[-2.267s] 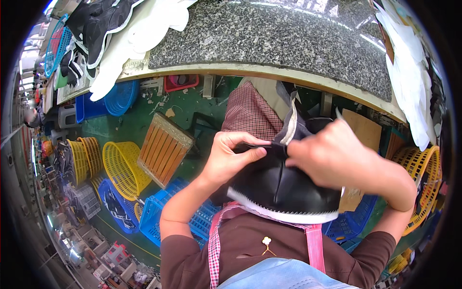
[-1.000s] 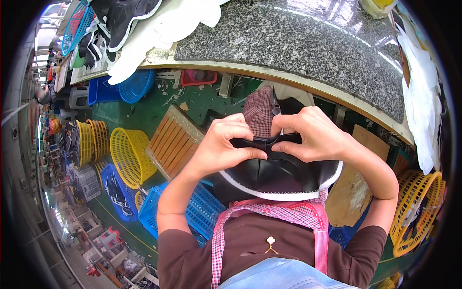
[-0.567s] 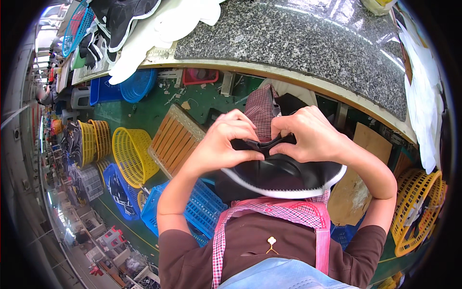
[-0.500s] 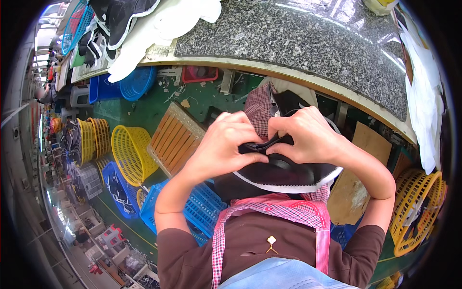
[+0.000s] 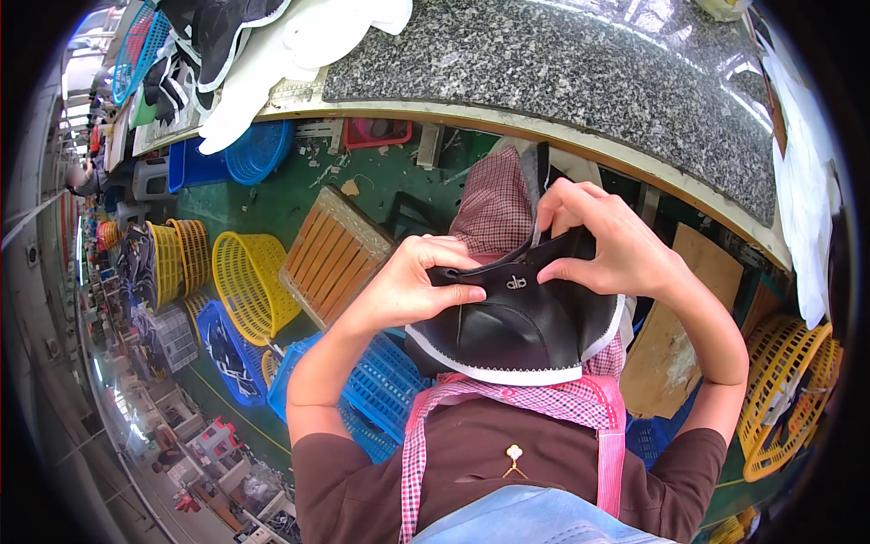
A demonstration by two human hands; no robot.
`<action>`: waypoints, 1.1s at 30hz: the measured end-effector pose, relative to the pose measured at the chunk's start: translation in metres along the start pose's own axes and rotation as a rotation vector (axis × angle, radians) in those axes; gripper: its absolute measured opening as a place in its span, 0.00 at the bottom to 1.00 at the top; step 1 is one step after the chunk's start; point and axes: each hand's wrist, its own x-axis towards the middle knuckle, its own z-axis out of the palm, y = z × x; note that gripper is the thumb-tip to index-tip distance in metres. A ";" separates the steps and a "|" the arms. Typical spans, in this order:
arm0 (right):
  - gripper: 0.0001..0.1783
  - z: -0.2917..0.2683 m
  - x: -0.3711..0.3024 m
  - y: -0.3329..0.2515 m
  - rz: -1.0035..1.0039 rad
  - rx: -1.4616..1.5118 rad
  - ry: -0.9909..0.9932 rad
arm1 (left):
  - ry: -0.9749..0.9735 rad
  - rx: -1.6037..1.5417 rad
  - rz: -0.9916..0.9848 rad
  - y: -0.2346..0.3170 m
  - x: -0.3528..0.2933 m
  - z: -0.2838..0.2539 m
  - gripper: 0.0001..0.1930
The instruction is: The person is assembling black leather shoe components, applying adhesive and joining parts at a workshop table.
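A black shoe upper (image 5: 503,331) with a white stitched edge hangs over my lap. Its top edge is pinched at the left by my left hand (image 5: 419,283), the thumb lying on the outer face. On the right, my right hand (image 5: 609,238) grips the same edge between thumb and curled fingers. A small metal-coloured emblem (image 5: 516,283) shows on the upper between my two thumbs. The grey lining stands up behind it, close to my right fingers. Below, the white edge curves toward my pink checked apron (image 5: 507,392).
A speckled stone worktop (image 5: 544,91) runs across the far side, with black uppers (image 5: 222,36) and white pieces (image 5: 313,41) at its left. A slatted wooden stool (image 5: 333,258), a yellow basket (image 5: 254,281) and a blue crate (image 5: 390,385) stand left. Another yellow basket (image 5: 788,399) is at right.
The bunched top edge has been spread out, and my right hand has moved right and slightly up. The emblem and the front of the upper now show.
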 end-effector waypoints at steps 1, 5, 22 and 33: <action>0.20 0.001 -0.003 0.000 0.003 0.003 0.001 | -0.013 0.005 -0.012 -0.001 0.000 0.000 0.11; 0.14 0.005 -0.010 0.001 -0.085 -0.104 -0.013 | -0.052 -0.063 -0.092 -0.006 0.000 0.005 0.12; 0.09 0.012 -0.017 -0.032 -0.216 -0.464 -0.002 | -0.161 -0.075 -0.279 -0.001 0.007 0.012 0.12; 0.09 0.006 -0.014 -0.019 -0.016 -0.203 0.042 | -0.171 -0.266 -0.204 -0.002 0.008 0.011 0.14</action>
